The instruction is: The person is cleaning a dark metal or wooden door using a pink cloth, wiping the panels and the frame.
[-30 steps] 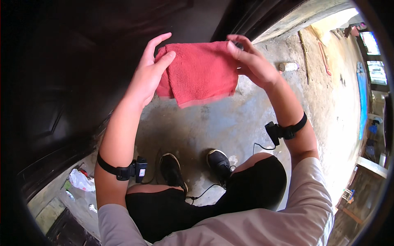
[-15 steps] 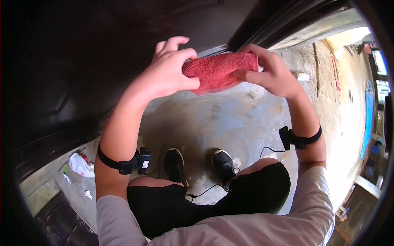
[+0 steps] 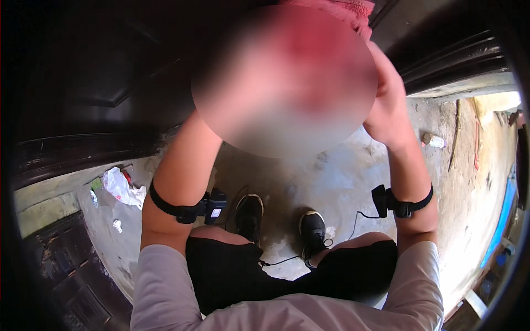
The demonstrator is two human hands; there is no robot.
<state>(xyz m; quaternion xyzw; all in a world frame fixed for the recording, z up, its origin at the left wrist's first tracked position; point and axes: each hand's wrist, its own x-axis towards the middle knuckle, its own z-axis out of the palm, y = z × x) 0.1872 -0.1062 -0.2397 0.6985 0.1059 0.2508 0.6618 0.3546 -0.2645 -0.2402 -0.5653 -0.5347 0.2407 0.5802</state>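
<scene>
A red textured cloth (image 3: pixel 348 10) is held up in front of a dark door panel (image 3: pixel 83 66). Its upper right edge shows clearly, while a round blurred patch covers the rest. My right hand (image 3: pixel 390 96) meets the cloth's right side with its fingers curled towards it. The fingertips are lost in the blur. On the cloth's left side, my left hand (image 3: pixel 243 83) is only a pale smear, so its fingers cannot be made out. Each forearm wears a black strap with a small black box.
Below are my black shoes (image 3: pixel 313 231) on a worn concrete floor (image 3: pixel 276 176), with a thin black cord beside them. A white plastic bag (image 3: pixel 122 186) lies at the left. At the right a small pale container (image 3: pixel 434 140) lies near a ledge, with a blue strip (image 3: pixel 501 218) farther out.
Both hands and the cloth have moved up and farther from me, closer to the dark panel. The view has shifted, and a blurred patch now covers much of the hands and cloth.
</scene>
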